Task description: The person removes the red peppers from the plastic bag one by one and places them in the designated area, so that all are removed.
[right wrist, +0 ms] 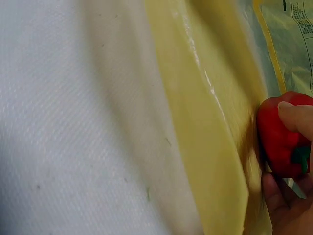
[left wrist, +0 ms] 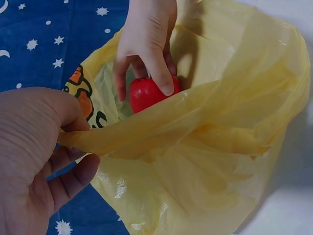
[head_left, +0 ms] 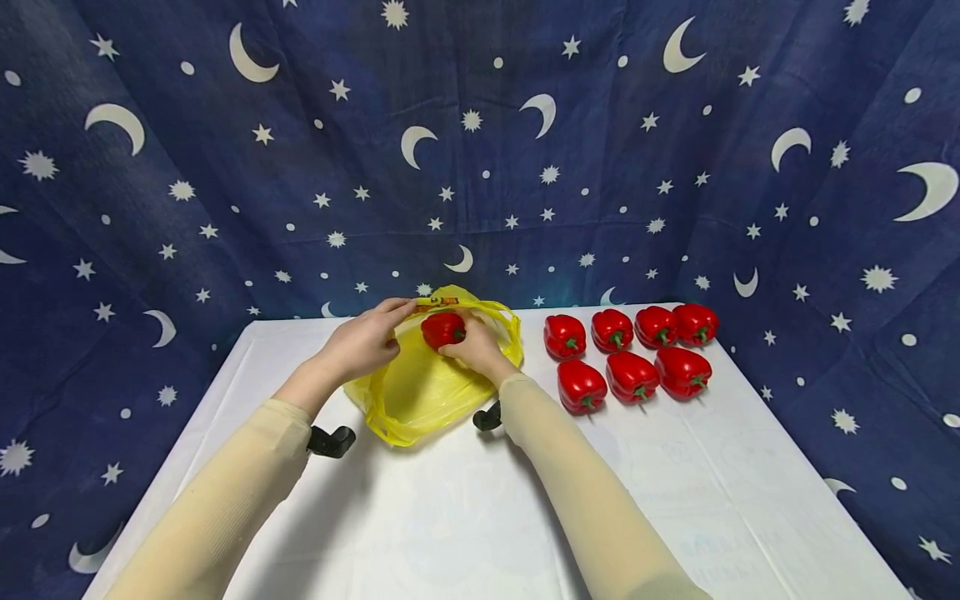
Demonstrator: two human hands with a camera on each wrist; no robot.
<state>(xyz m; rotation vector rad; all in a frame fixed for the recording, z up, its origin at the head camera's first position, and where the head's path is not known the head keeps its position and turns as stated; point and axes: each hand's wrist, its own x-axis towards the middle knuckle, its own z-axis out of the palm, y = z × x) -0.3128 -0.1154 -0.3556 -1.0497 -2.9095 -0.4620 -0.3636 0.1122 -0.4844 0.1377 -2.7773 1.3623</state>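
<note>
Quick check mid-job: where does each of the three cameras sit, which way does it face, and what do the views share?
Head: worn high, looking forward and down at the table; both sleeved arms, left hand, right hand.
Left wrist: behind the left hand, facing the yellow bag mouth; both hands show.
Right wrist: beside the bag wall, facing the red pepper; right fingertips only.
Shared: all show bag and held pepper.

We see the bag (head_left: 420, 392) on the tabletop (head_left: 465, 517), left of centre. Left hand (head_left: 363, 342) pinches its rim at the left; right hand (head_left: 474, 348) holds a pepper (head_left: 442, 327) inside the bag's mouth. Right of the bag sit seven peppers (head_left: 632, 354) in two rows, four behind, three before. Backdrop cloth (head_left: 480, 150) hangs behind.
</note>
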